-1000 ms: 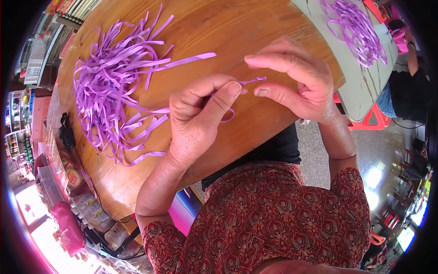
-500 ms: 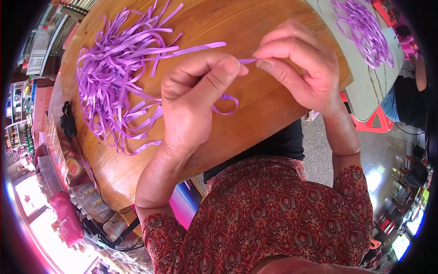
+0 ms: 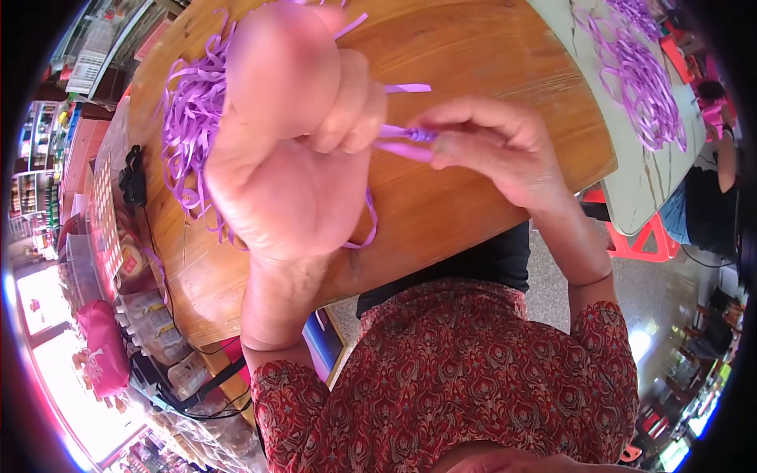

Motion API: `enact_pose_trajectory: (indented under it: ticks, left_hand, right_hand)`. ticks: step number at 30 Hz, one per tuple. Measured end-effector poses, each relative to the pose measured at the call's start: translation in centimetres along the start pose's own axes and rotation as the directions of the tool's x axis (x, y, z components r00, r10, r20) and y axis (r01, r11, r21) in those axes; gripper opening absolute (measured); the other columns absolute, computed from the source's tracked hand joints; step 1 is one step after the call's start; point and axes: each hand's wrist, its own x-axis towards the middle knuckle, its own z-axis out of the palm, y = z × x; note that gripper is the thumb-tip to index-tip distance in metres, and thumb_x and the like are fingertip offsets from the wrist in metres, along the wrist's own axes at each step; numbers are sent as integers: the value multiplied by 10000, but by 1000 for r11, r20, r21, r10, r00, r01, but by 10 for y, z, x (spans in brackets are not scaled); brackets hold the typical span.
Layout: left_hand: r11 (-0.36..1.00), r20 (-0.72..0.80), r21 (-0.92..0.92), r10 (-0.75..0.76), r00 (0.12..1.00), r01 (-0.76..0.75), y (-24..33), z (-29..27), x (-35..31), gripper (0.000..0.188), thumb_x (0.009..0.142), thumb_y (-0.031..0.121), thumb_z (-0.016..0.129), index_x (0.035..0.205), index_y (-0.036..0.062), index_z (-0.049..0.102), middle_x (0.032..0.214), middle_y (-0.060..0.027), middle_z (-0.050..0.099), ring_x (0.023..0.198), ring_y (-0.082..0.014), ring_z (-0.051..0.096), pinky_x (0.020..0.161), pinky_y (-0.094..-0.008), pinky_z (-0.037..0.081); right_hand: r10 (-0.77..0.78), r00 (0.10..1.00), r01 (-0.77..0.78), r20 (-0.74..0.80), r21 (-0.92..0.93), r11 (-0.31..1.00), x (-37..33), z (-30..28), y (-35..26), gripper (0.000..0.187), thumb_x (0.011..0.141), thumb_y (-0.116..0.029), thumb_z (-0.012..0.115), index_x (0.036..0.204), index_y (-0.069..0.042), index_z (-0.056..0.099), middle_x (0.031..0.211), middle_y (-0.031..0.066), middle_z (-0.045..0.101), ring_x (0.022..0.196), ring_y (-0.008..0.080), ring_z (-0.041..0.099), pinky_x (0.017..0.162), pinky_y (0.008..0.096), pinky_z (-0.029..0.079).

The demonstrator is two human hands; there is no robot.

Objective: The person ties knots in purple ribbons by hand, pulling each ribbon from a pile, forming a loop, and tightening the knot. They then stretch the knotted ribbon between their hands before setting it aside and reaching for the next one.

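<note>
A purple ribbon (image 3: 400, 148) stretches in two strands between my hands above the wooden table. My left hand (image 3: 292, 173) is raised close to the camera, palm turned up, with its fingers curled closed on the ribbon; its thumb is blurred. Thumb and forefinger of my right hand (image 3: 497, 150) pinch the ribbon beside a small bunched part like a knot (image 3: 420, 135). A large tangled heap of purple ribbons (image 3: 189, 130) lies behind my left hand, partly hidden by it. One loose loop hangs below that hand.
The wooden table (image 3: 505, 71) has a curved edge towards me. At the right, a pale table (image 3: 670, 177) bears another bundle of purple ribbons (image 3: 643, 98), near a red stool (image 3: 643, 240) and another person's arm (image 3: 726, 169). A black cable (image 3: 147, 229) runs along the left side.
My left hand has come up towards the camera and turned its palm upward. My right hand has moved slightly down and left, and the bunched part now shows between the hands.
</note>
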Motion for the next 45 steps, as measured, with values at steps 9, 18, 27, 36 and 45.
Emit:
enact_pose_trajectory:
  ticks: [9, 18, 27, 36, 45]
  left_hand:
    - [942, 12, -316, 125, 992, -115, 27, -19, -5, 129, 917, 167, 518, 938, 61, 589, 691, 17, 377, 594, -102, 313, 573, -249, 259]
    - [951, -88, -260, 150, 985, -168, 44, -59, -19, 218, 945, 185, 450, 1000, 29, 592, 693, 5, 392, 587, -113, 312, 572, -269, 274]
    - [979, -236, -97, 154, 959, -181, 62, -113, -54, 167, 937, 144, 455, 999, 16, 543, 690, 3, 381, 584, -113, 297, 567, -265, 265]
    - [-58, -4, 996, 717, 697, 66, 39, -124, -56, 341, 853, 36, 591, 1177, -18, 502, 1038, -67, 578, 991, -149, 528, 848, -279, 439]
    - [659, 28, 744, 130, 991, -108, -81, 12, -10, 175, 880, 54, 571, 1050, 15, 564, 898, -51, 578, 846, -143, 551, 767, -271, 452]
  right_hand:
    - [-80, 995, 77, -60, -43, 996, -23, -39, -22, 254, 852, -119, 594, 1017, 75, 588, 923, 126, 612, 779, 153, 577, 733, 278, 461]
    - [-179, 950, 179, -257, -23, 984, -46, -101, -27, 228, 894, -127, 550, 1040, 47, 571, 966, 121, 594, 865, 189, 560, 800, 319, 442]
    - [-109, 932, 31, -346, -223, 974, -63, -130, -29, 186, 898, -56, 530, 1052, 31, 590, 950, 54, 599, 811, 113, 541, 776, 252, 432]
    - [-83, 975, 6, -206, -350, 937, -44, -85, -35, 211, 885, -39, 544, 1075, 41, 585, 952, 66, 608, 845, 135, 598, 789, 255, 478]
    - [-181, 980, 130, -80, -431, 893, -43, -42, -53, 242, 880, -23, 552, 1113, 35, 579, 894, 77, 598, 833, 149, 600, 775, 265, 487]
